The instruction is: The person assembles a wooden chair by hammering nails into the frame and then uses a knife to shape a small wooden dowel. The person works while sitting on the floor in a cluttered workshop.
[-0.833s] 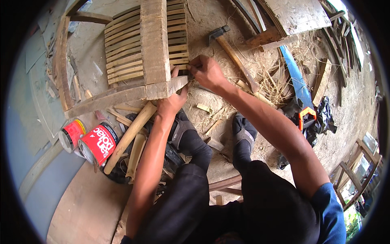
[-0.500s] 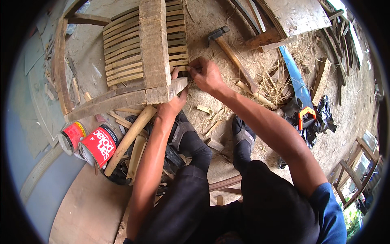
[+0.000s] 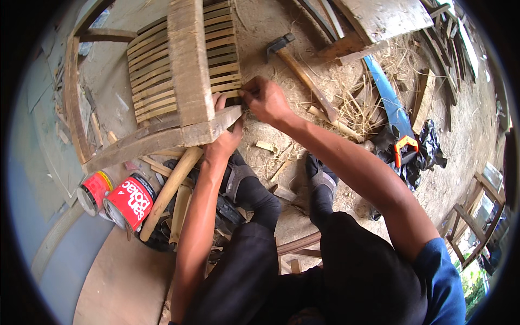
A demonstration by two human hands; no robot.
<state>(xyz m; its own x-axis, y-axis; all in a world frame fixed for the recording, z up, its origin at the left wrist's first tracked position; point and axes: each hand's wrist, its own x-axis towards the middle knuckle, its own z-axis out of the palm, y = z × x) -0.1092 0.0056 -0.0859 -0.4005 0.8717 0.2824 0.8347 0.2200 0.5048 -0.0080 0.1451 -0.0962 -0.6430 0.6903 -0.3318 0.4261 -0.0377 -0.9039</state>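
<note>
A wooden frame with a row of thin bamboo slats across it stands at the upper left. My left hand is wrapped around the near corner of this frame, its fingertips showing above the rail and part of the hand hidden by it. Beside it, on the right, my right hand is closed in a pinch at the right end of the nearest slat. That slat's end is mostly covered by the fingertips.
A hammer lies right of the frame. Farther right are a blue-bladed handsaw, wood shavings and a black plastic bag. Red cans and a round wooden pole sit at the left, near my feet.
The whole scene has shifted slightly left in the picture. Both hands keep nearly the same places at the frame's corner and the slat end.
</note>
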